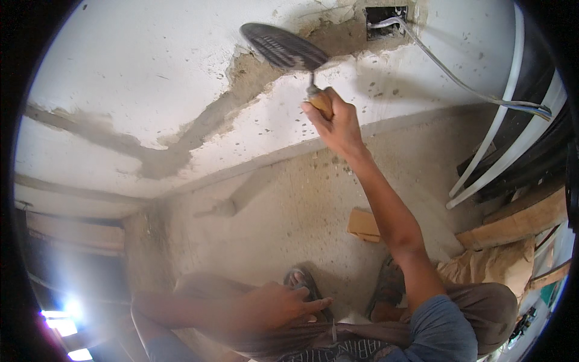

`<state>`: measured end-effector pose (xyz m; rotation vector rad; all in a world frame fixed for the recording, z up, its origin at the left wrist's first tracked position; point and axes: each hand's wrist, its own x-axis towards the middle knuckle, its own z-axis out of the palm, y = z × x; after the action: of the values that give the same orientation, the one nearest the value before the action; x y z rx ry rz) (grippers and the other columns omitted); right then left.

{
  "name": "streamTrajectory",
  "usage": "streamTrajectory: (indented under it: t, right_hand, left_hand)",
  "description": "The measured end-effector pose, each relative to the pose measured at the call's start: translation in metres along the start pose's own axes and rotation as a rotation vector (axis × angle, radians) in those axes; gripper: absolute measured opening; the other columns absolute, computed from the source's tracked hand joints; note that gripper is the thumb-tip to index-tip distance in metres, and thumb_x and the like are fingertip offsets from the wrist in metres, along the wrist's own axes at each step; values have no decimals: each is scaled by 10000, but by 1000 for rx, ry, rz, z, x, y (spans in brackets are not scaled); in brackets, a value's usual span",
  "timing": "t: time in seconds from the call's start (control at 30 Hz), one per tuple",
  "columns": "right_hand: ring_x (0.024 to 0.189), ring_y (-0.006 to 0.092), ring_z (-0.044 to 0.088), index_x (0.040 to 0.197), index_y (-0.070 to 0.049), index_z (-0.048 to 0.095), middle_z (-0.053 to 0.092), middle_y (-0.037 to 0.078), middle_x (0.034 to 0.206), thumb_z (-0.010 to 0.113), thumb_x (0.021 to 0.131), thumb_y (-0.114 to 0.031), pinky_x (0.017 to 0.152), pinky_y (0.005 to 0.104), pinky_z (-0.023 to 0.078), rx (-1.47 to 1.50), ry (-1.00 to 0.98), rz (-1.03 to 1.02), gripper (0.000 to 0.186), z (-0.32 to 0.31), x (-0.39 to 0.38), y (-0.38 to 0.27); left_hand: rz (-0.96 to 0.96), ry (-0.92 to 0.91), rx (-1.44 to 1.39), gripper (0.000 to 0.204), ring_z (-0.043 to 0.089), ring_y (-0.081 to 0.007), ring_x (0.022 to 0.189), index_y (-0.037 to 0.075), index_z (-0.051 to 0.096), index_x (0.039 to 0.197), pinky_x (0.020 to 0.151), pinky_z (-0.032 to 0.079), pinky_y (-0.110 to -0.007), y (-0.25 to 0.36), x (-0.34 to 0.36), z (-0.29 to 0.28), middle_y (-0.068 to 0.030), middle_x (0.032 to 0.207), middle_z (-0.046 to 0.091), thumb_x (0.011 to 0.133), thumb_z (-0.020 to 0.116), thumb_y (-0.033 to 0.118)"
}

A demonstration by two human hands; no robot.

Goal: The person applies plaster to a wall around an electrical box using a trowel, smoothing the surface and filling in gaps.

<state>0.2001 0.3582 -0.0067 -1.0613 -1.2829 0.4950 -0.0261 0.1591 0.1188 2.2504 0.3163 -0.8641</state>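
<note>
My right hand [342,125] is closed round the wooden handle of a pointed trowel [284,48], arm stretched up and forward. The trowel's dark metal blade is slightly blurred and lies over a grey mortar strip [202,127] in the white wall [145,66]; whether it touches the wall I cannot tell. That strip runs from the left, bends, and climbs to a recessed electrical box [375,32] with a grey cable [440,65] coming out. Low over my lap, my left hand [283,306] holds nothing, its fingers partly stretched and apart.
White conduits [512,72] stand at the right beside dark material. A tan block [363,225] lies on the dusty floor [265,217] near my feet. Wooden boards [518,220] and brown paper [491,265] are at the right. Bright light comes from the lower left.
</note>
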Motion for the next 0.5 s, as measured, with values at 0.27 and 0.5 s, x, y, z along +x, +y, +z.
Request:
streamTrajectory:
  t: [0.27,0.5]
  right_hand:
    - [552,177,616,910,-21,581,607,98,630,689,960,-297,518,323,478,-48,40,-9,300,-6,0,-5]
    - [564,246,659,941,-16,567,621,131,636,696,950,-349,523,347,509,-45,63,-62,357,7,1,-8]
  left_hand:
    - [12,-5,-7,586,702,-345,745,199,311,1574,611,582,-450,0,1,-1,-184,989,634,1024,468,326]
    - [-7,-14,-26,600,702,-370,772,185,293,1577,624,581,-461,2,-2,1,-202,1009,637,1023,472,327]
